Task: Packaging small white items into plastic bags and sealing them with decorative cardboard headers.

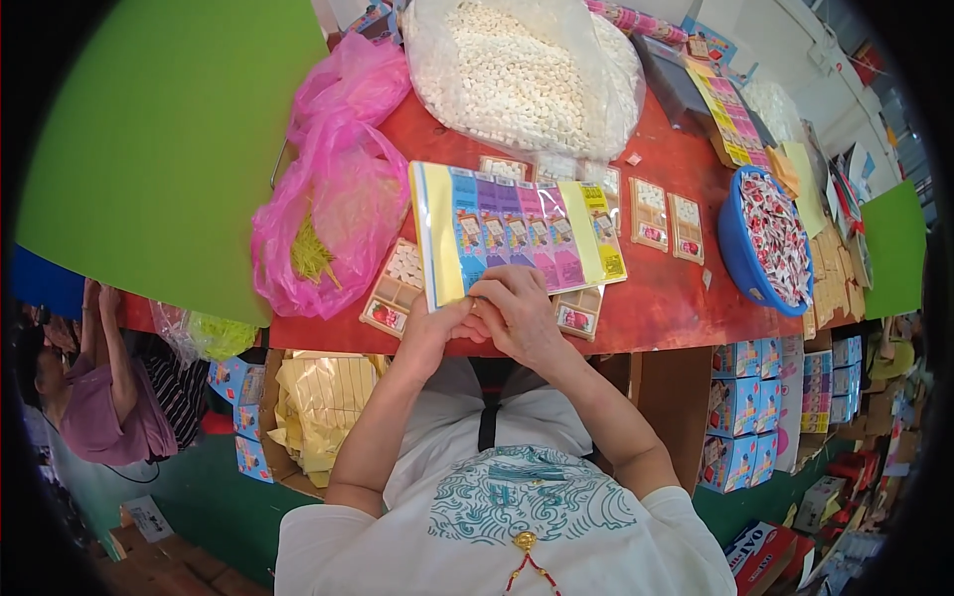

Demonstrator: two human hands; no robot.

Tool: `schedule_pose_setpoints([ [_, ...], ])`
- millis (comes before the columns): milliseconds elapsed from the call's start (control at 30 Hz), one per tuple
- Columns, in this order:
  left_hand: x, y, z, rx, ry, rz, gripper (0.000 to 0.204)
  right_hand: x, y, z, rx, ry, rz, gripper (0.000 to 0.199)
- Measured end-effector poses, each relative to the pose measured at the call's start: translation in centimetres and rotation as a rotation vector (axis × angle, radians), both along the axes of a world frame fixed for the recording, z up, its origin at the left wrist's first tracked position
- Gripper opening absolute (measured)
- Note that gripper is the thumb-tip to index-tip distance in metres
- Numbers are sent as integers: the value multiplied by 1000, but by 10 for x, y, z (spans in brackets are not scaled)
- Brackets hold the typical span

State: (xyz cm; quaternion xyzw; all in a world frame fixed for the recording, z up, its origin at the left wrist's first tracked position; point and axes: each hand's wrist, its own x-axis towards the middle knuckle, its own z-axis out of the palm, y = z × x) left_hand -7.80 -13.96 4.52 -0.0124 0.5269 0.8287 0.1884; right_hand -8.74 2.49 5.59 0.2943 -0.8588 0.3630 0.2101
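Observation:
A striped multicolour printed sheet (pixel 527 233), glossy and with yellow bands, is tilted up over the near edge of the red table. My left hand (pixel 437 330) is closed at its lower left corner. My right hand (pixel 524 316) has its fingers curled over the lower edge, close against the left fingers. Whether a small item lies between the fingertips is hidden. Beneath the sheet, partly covered, are a compartment tray (pixel 397 273) with white pieces and another tray (pixel 579 310) with a strawberry-pictured packet.
A big clear bag of white pieces (pixel 517 74) stands at the back. Left is a pink plastic bag (pixel 333 199) with yellow-green strips; right, a blue basin (pixel 740 243) of small wrapped packets. More trays (pixel 649 214) lie between. A person (pixel 119 397) is at far left.

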Motion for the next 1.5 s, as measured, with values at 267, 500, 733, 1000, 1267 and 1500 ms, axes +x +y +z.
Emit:
schedule_pose_setpoints([
  [267,3,4,-1,287,-84,-3,35,2,3,1,-63,-25,-10,17],
  [500,4,8,-2,115,-32,49,32,5,5,1,-55,-15,4,16],
  [733,5,10,-2,26,-17,63,31,6,5,-1,13,20,11,14],
  [1000,5,13,2,-93,21,42,29,8,-1,-3,18,49,-49,14],
  [1267,6,15,4,-49,9,22,27,8,7,-4,-150,-156,-22,14],
  [1500,4,20,2,-104,36,37,29,3,8,-5,-37,-19,-9,11],
])
